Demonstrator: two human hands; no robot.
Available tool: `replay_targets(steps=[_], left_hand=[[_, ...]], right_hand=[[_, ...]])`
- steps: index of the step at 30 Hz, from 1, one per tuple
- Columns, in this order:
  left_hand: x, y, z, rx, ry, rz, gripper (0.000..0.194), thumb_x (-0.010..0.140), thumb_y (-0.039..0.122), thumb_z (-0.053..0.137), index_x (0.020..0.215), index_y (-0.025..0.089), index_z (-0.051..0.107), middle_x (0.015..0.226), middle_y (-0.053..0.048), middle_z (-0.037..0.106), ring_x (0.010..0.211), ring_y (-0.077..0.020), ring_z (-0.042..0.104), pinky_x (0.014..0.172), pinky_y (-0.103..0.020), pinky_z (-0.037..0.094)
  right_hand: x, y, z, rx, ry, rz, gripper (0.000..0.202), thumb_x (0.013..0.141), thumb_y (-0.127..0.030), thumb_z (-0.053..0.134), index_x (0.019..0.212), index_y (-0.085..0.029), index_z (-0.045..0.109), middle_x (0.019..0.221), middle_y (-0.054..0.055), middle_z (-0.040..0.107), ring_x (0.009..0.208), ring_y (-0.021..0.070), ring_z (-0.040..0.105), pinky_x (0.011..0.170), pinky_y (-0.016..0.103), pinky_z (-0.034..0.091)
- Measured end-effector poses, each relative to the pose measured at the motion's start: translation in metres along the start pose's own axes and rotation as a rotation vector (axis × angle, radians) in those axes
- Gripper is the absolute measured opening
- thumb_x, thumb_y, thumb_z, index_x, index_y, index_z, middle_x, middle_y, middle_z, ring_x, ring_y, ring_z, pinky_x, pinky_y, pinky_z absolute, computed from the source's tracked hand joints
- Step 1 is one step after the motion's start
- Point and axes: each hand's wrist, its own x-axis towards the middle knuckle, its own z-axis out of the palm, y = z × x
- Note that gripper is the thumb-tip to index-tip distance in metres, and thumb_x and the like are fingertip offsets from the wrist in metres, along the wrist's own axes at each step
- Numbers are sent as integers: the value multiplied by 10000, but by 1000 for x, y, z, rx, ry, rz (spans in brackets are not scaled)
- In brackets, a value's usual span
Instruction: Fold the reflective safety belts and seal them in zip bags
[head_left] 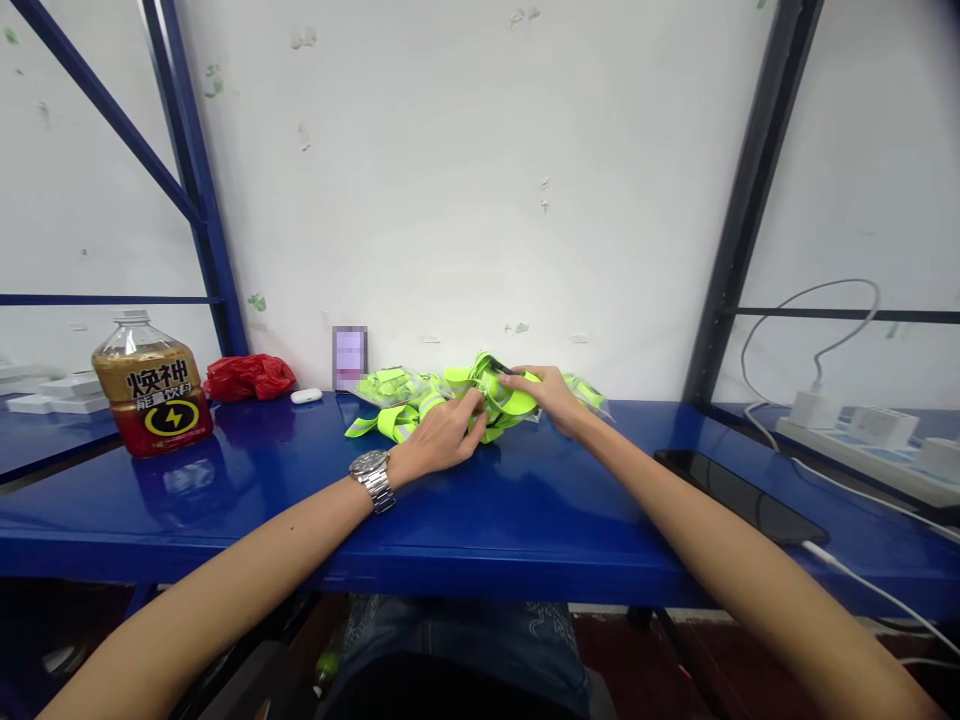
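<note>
A bundle of neon yellow-green straps with silvery reflective stripes (397, 421) lies at the back middle of the blue table (480, 530). My left hand (448, 432), with a metal watch at the wrist, is closed on the near side of the bundle. My right hand (546, 393) pinches a dark part of the straps at the bundle's upper right. More yellow-green material in clear plastic (589, 392) lies behind both hands. The fingertips are partly hidden in the folds.
A large drink bottle (154, 390), a red plastic bag (251, 377) and a white case (306, 396) stand at the left. An upright phone (349, 358) leans on the wall. At the right lie a black phone (739, 495) with a white cable and a power strip (862, 445).
</note>
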Motion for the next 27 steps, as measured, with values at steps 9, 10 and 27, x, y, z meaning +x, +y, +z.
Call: replay_targets(steps=[9, 10, 27], left_hand=[[4, -16, 12, -197, -93, -70, 259, 941, 265, 355, 1053, 151, 558, 1029, -127, 629, 931, -241, 595, 858, -374, 451], [6, -17, 13, -258, -70, -148, 268, 935, 296, 382, 1066, 154, 568, 1028, -121, 639, 942, -250, 598, 874, -383, 447], [50, -6, 20, -1464, 691, -956, 254, 626, 141, 723, 841, 142, 588, 764, -25, 666, 654, -158, 649, 661, -294, 537]], right_hand=[[-3, -5, -1, -25, -38, -67, 470, 667, -508, 717, 967, -146, 738, 959, 70, 720, 924, 260, 636, 790, 333, 477], [-2, -5, -2, -69, -31, -83, 475, 665, -504, 723, 983, -151, 739, 992, 70, 720, 961, 272, 634, 833, 348, 473], [-19, -8, 11, -979, -116, -500, 679, 793, -686, 510, 1302, -239, 545, 1076, 137, 620, 843, 256, 596, 688, 331, 416]])
